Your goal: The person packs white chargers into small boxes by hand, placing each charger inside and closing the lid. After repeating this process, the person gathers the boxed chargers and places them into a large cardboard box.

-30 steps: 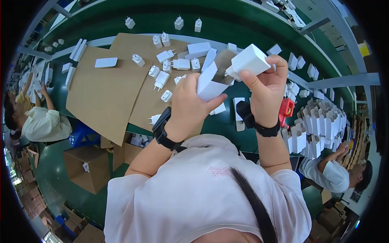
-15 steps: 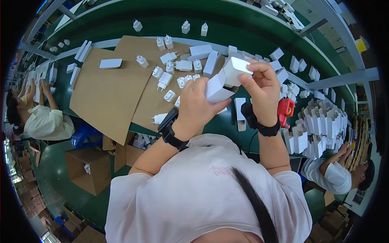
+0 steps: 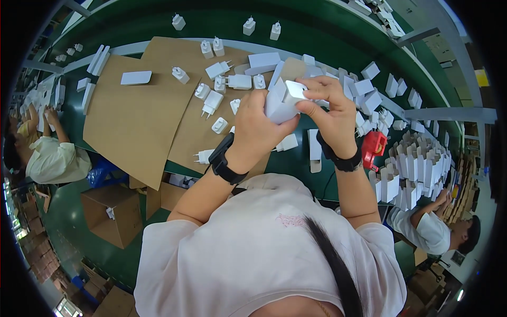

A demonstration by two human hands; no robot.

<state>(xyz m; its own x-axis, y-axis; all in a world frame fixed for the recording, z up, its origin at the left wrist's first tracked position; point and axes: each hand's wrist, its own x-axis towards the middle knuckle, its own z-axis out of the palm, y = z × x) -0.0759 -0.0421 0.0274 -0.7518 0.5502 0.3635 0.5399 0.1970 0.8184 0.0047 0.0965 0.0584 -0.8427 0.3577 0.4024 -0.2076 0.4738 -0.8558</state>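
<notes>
My left hand [image 3: 257, 127] is wrapped round a small white carton [image 3: 278, 107], tilted, with its brown-lined flap [image 3: 292, 69] standing open. In my right hand [image 3: 334, 108], thumb and fingers pinch a white plug charger [image 3: 294, 92] at the carton's mouth. The charger's lower part is hidden by the carton. Under and left of my left hand, several white chargers with two-pin plugs, such as this charger [image 3: 213, 103], lie on brown cardboard [image 3: 142, 105]. An open white carton [image 3: 315, 151] lies on the green table between my wrists.
A red tape dispenser [image 3: 374, 150] sits right of my right wrist. Beyond it stand rows of open white cartons [image 3: 417, 164]. More cartons [image 3: 364, 87] pile up at the back right. A grey metal rail [image 3: 449, 114] crosses there. Co-workers sit at both sides.
The charger has gone lower into the carton's mouth, with less of it showing. My right hand has shifted slightly left, and the carton's flap now stands up behind the charger.
</notes>
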